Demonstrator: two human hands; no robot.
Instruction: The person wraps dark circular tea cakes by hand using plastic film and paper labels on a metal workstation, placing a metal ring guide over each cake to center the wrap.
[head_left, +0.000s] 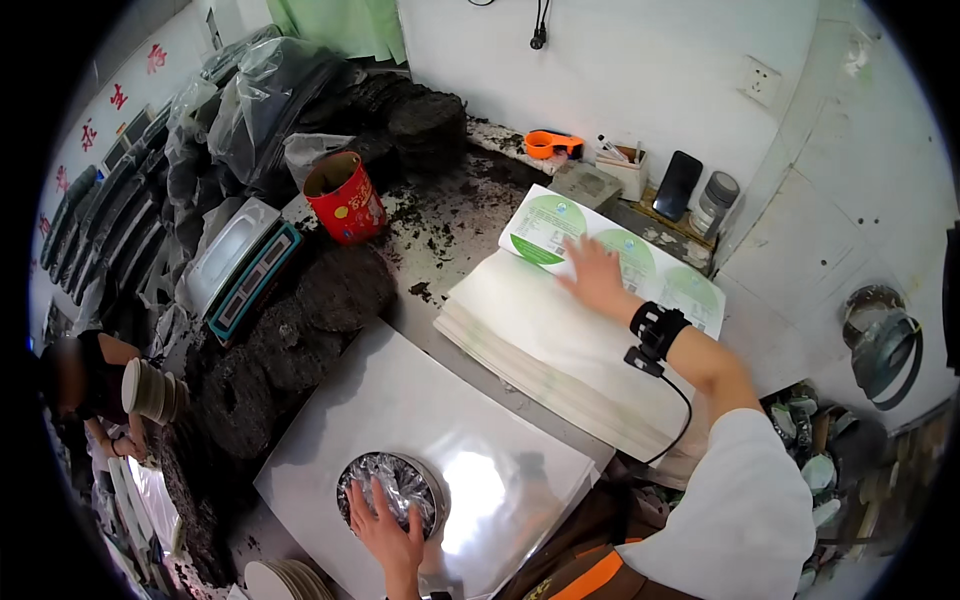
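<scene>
My left hand (388, 534) rests with fingers spread on crumpled clear plastic film (395, 480) inside a round metal ring mould (435, 499). That mould stands on a stack of glossy clear plastic sheets (360, 397). Upper right of it, my right hand (596, 274), fingers apart and slightly blurred, lies over the lower edge of a printed green-and-white label sheet (544, 214). Beneath that sheet spreads a thick pile of thin whitish paper or cloth sheets (517, 307). A black strap with a cabled device circles my right wrist.
Dark pressed cakes (341, 289) line the left side, beside a weighing scale (240, 259) and a red bucket (345, 199). An orange tape dispenser (551, 144), phone (678, 185) and jar (715, 202) stand along the wall. Round discs (281, 581) lie bottom left. Another person (105, 382) works far left.
</scene>
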